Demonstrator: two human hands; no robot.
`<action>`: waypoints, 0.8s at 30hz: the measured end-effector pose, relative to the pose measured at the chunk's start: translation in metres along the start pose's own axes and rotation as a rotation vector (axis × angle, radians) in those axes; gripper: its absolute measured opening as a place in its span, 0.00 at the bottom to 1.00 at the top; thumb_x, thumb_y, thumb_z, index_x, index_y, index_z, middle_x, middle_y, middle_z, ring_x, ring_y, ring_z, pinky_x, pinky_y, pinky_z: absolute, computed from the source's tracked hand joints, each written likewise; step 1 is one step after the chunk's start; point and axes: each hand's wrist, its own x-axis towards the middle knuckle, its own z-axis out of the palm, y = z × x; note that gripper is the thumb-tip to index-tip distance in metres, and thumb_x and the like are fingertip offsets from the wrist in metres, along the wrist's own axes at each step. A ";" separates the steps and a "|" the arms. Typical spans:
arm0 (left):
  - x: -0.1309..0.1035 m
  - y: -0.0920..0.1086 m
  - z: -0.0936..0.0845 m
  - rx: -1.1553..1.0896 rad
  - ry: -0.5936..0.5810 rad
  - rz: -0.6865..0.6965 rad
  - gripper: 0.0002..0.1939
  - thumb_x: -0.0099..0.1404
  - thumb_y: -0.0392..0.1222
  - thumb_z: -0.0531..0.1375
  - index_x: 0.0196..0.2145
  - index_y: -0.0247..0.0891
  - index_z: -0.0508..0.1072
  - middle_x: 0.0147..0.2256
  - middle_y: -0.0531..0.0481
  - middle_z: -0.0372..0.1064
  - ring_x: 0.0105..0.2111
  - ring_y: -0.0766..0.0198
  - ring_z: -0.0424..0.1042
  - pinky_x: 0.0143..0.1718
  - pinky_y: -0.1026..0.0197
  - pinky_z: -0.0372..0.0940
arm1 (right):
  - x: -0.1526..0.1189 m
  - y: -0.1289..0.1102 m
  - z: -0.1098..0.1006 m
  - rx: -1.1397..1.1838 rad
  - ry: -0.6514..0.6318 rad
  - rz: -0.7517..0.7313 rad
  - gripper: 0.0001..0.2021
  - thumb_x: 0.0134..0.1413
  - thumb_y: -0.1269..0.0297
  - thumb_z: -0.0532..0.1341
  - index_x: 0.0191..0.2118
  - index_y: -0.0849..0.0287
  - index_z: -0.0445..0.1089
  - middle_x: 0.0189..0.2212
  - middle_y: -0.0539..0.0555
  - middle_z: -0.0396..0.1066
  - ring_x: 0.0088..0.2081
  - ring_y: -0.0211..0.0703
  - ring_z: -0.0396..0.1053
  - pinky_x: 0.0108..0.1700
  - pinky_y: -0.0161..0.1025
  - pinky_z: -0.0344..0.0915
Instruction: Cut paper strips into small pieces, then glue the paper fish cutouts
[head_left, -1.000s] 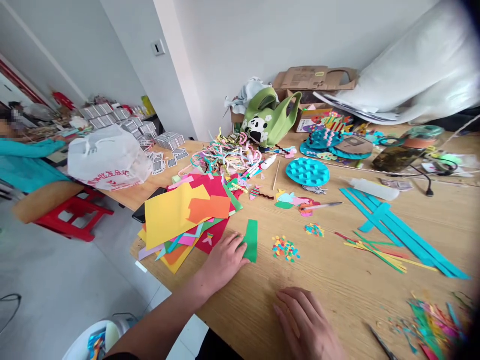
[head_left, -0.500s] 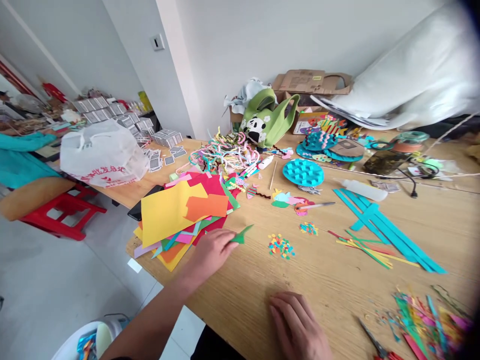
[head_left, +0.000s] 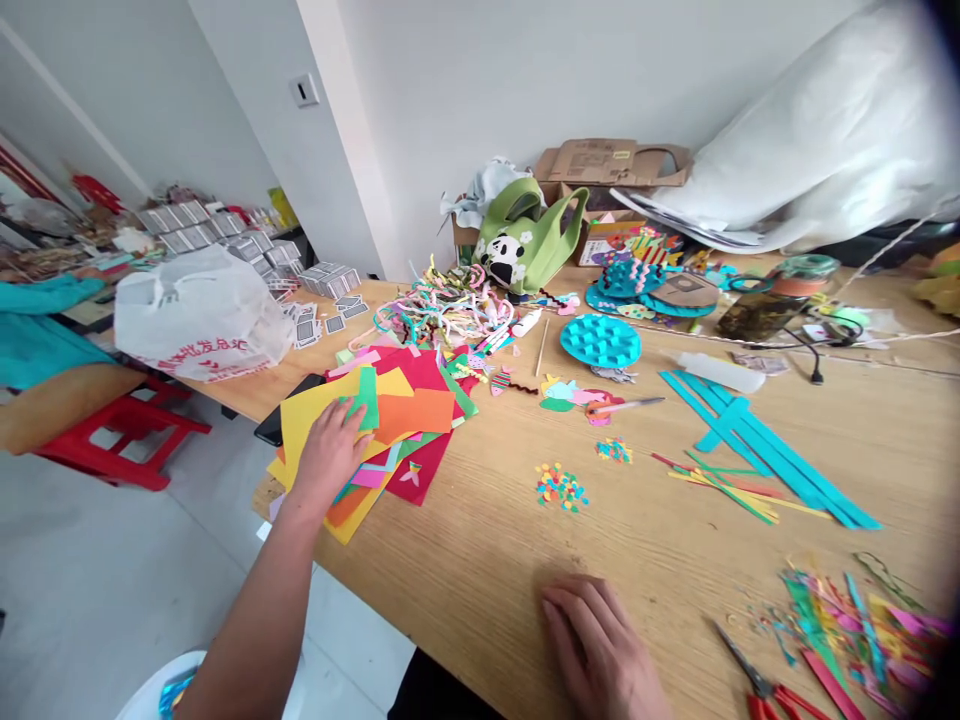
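Observation:
My left hand [head_left: 331, 446] is over the stack of coloured paper [head_left: 311, 425], its fingers closed on a small green paper piece [head_left: 367, 400]. That piece lies across the yellow and orange sheets on top. My right hand [head_left: 606, 645] rests on the wooden table [head_left: 480, 575], fingers loosely curled together, with nothing visible in them. Between and beyond the hands lie a cluster of paper dots [head_left: 562, 488] and a smaller heap of dots [head_left: 615, 450]. Red-handled scissors [head_left: 761, 685] lie right of my right hand, beside a heap of paper scraps [head_left: 847, 630].
Blue paper strips [head_left: 772, 450] and thin coloured strips [head_left: 739, 488] lie on the right. Farther back are a blue oval piece [head_left: 600, 342], a glue bottle [head_left: 721, 372], pipe cleaners [head_left: 446, 308] and a green panda bag [head_left: 536, 240]. A white plastic bag [head_left: 199, 310] stands left, near a person's blue sleeve [head_left: 45, 340].
My left hand has moved left from the bare table onto the paper stack, carrying the green paper piece. My right hand has stayed in place. The view has shifted slightly.

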 end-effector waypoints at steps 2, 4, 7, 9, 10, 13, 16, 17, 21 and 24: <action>-0.008 0.013 0.003 -0.052 0.012 0.006 0.20 0.66 0.46 0.54 0.52 0.34 0.70 0.49 0.38 0.68 0.52 0.49 0.65 0.54 0.48 0.62 | 0.001 0.000 -0.001 0.007 0.000 -0.009 0.07 0.62 0.74 0.55 0.43 0.59 0.66 0.35 0.56 0.69 0.38 0.44 0.67 0.39 0.41 0.68; -0.014 0.030 0.002 -0.153 -0.054 0.087 0.18 0.67 0.45 0.54 0.51 0.38 0.71 0.45 0.42 0.69 0.47 0.53 0.67 0.51 0.51 0.64 | 0.002 -0.002 -0.001 0.004 0.004 -0.008 0.06 0.62 0.74 0.55 0.43 0.59 0.66 0.35 0.56 0.69 0.37 0.44 0.67 0.39 0.41 0.68; -0.020 0.049 0.003 -0.252 -0.219 0.233 0.16 0.67 0.40 0.52 0.47 0.39 0.74 0.42 0.44 0.71 0.45 0.56 0.68 0.49 0.53 0.65 | 0.005 -0.008 -0.004 -0.021 -0.011 0.029 0.06 0.62 0.75 0.55 0.41 0.59 0.66 0.33 0.55 0.68 0.36 0.43 0.67 0.39 0.41 0.67; -0.023 0.050 0.009 -0.275 -0.256 0.269 0.16 0.67 0.39 0.51 0.46 0.39 0.75 0.43 0.44 0.72 0.45 0.56 0.69 0.49 0.53 0.65 | 0.005 -0.012 -0.006 -0.052 -0.023 0.063 0.06 0.62 0.74 0.54 0.40 0.59 0.67 0.31 0.54 0.68 0.36 0.43 0.67 0.39 0.40 0.66; -0.024 0.048 0.013 -0.270 -0.273 0.278 0.16 0.66 0.39 0.50 0.45 0.39 0.76 0.43 0.44 0.73 0.45 0.55 0.69 0.49 0.52 0.65 | 0.006 -0.014 -0.008 -0.070 -0.021 0.077 0.06 0.63 0.74 0.54 0.39 0.58 0.67 0.31 0.53 0.68 0.36 0.43 0.67 0.39 0.40 0.66; -0.021 0.037 0.031 -0.253 -0.290 0.302 0.18 0.66 0.44 0.50 0.43 0.39 0.77 0.42 0.43 0.73 0.44 0.53 0.70 0.48 0.51 0.65 | 0.007 -0.017 -0.010 -0.123 -0.011 0.115 0.06 0.63 0.72 0.54 0.36 0.58 0.67 0.30 0.53 0.67 0.35 0.42 0.66 0.39 0.39 0.65; -0.015 0.029 0.043 -0.270 -0.279 0.307 0.17 0.63 0.48 0.50 0.37 0.42 0.78 0.39 0.44 0.75 0.42 0.51 0.71 0.47 0.51 0.65 | 0.009 -0.016 -0.011 -0.146 -0.018 0.121 0.07 0.64 0.71 0.52 0.35 0.59 0.66 0.29 0.53 0.66 0.35 0.42 0.64 0.40 0.40 0.64; -0.013 0.027 0.045 -0.280 -0.277 0.307 0.17 0.62 0.49 0.51 0.36 0.43 0.77 0.38 0.45 0.75 0.41 0.51 0.71 0.46 0.51 0.65 | 0.009 -0.016 -0.011 -0.152 -0.025 0.114 0.08 0.64 0.71 0.52 0.35 0.59 0.66 0.29 0.54 0.66 0.35 0.42 0.64 0.40 0.40 0.64; -0.003 0.020 0.047 -0.353 -0.321 0.302 0.16 0.58 0.54 0.53 0.29 0.42 0.75 0.33 0.43 0.74 0.38 0.48 0.72 0.43 0.47 0.66 | 0.007 -0.013 -0.010 -0.187 -0.048 0.073 0.07 0.62 0.70 0.53 0.33 0.60 0.65 0.30 0.55 0.67 0.34 0.42 0.61 0.40 0.40 0.62; 0.009 0.017 0.044 -0.411 -0.368 0.304 0.18 0.55 0.59 0.56 0.25 0.43 0.74 0.31 0.44 0.74 0.36 0.47 0.73 0.42 0.45 0.66 | 0.005 -0.011 -0.009 -0.217 -0.059 0.049 0.07 0.61 0.69 0.53 0.30 0.59 0.63 0.29 0.55 0.66 0.33 0.43 0.60 0.38 0.39 0.61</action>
